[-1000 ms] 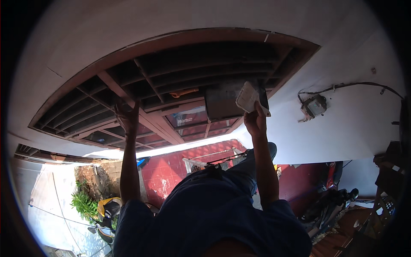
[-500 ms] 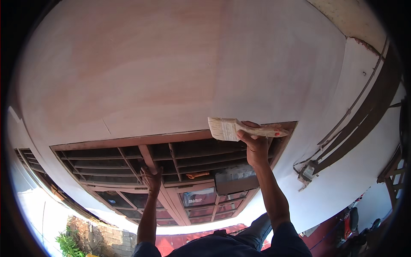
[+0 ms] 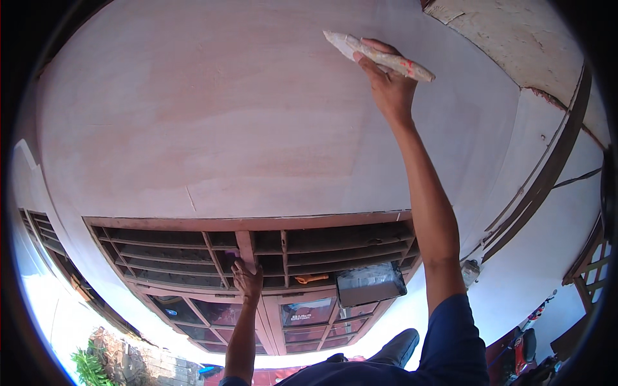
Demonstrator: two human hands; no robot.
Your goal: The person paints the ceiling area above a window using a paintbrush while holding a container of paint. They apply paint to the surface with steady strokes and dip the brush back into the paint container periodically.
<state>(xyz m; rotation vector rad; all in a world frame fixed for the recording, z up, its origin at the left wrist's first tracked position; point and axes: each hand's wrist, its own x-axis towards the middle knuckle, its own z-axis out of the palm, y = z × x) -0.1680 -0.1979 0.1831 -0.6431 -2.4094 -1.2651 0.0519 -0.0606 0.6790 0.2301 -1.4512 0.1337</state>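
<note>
Wall (image 3: 257, 128): pale, filled 12 o'clock.
Window (image 3: 273, 302): brown-framed, lay at 6 o'clock.
Tray (image 3: 370, 294): dark, sat at 5 o'clock.
Brush (image 3: 386, 61): was at 1 o'clock; likely light, stiff-handled and soft-bristled, best taken by the handle (image 3: 415, 69).
Right hand (image 3: 393, 90): its grip clasped the brush.
Left hand (image 3: 248, 278): was at 7 o'clock, by the post (image 3: 244, 243); whether its grip grasped anything, I couldn't tell.

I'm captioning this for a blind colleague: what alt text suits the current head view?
A person's right hand holds a paintbrush high before a patchy pinkish-white wall. Lower down, the left hand is at an upright post among brown slats, with a dark rectangular container to its right.
</note>
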